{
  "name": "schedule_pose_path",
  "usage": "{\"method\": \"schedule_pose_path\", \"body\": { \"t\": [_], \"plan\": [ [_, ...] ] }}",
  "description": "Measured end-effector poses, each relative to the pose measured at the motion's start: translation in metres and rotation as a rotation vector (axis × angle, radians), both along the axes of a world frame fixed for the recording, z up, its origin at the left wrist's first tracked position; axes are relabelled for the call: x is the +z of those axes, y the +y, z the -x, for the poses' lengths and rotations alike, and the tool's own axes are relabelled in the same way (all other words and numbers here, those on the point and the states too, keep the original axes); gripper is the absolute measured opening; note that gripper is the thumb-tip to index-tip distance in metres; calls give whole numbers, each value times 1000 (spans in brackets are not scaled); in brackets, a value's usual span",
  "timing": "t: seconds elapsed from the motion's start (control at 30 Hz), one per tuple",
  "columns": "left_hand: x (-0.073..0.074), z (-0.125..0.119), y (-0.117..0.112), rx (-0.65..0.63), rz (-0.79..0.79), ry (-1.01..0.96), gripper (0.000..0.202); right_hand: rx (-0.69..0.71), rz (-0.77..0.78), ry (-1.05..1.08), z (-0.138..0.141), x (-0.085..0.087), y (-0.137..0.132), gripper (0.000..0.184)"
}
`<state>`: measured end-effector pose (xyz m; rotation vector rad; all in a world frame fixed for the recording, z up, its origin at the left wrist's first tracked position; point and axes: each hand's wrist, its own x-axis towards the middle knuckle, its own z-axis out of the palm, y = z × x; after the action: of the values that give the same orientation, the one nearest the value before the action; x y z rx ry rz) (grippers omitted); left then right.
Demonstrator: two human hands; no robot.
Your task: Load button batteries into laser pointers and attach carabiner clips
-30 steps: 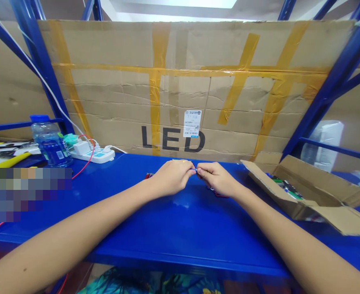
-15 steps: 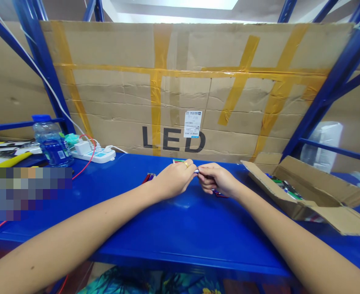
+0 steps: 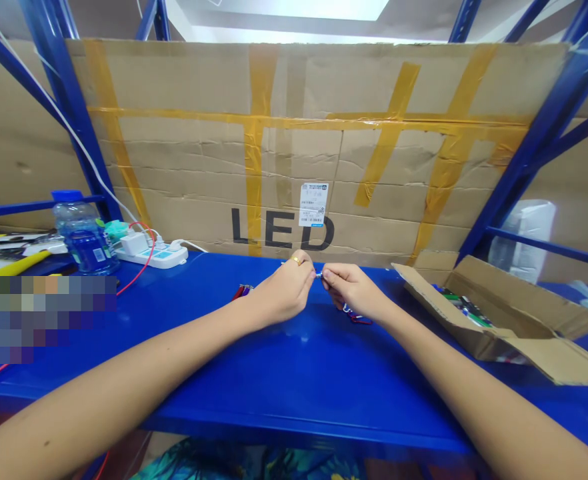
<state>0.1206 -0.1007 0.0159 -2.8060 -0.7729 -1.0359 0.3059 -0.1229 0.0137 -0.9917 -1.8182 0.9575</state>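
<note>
My left hand (image 3: pixel 285 290), with a gold ring on one finger, is closed in a pinch above the blue table (image 3: pixel 294 373). Facing it, my right hand (image 3: pixel 354 288) also pinches, fingertips a short gap from the left ones. A small silvery piece (image 3: pixel 319 275) bridges that gap; most of it is hidden, so its kind does not show. Slim red and purple pieces (image 3: pixel 243 291) lie behind my left wrist. Below my right hand are thin red and whitish looped pieces (image 3: pixel 358 318), partly covered by the fingers.
An open cardboard box (image 3: pixel 494 333) at the right holds several green, black and blue pieces. At the left stand a blue-capped bottle (image 3: pixel 89 233) and a white power strip (image 3: pixel 161 256) with a red cable. A tall cardboard sheet (image 3: pixel 194 173) closes off the back.
The fingertips of both hands have shifted slightly, and the left hand has tilted a little. More of the looped pieces below the right hand shows. The camera view has moved slightly.
</note>
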Motion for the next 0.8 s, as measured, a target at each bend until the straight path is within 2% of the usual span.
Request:
{"method": "schedule_pose_path", "body": {
  "t": [0.1, 0.2, 0.37, 0.47, 0.57, 0.67, 0.8],
  "plan": [
    [1, -1, 1, 37, 137, 32, 22, -52, -140, -124, -2, -2, 1, 35],
    [2, 2, -1, 30, 185, 56, 13, -17, -114, -109, -3, -4, 2, 36],
    [-3, 4, -1, 58, -141, 187, 13, 123, 234, 133, 1, -3, -1, 39],
    [-8, 4, 2, 53, -327, 257, 21, 134, 345, 242, 3, 0, -5, 36],
    [-9, 4, 3, 35, -414, 275, 27, 167, 426, 310, 4, 3, -8, 29],
    [-4, 4, 0, 25, -321, 190, 21, 174, 384, 296, 4, 5, -7, 30],
    [4, 0, -4, 9, -30, -14, 20, 43, 105, 121, 2, 6, -4, 38]
  ]
}}
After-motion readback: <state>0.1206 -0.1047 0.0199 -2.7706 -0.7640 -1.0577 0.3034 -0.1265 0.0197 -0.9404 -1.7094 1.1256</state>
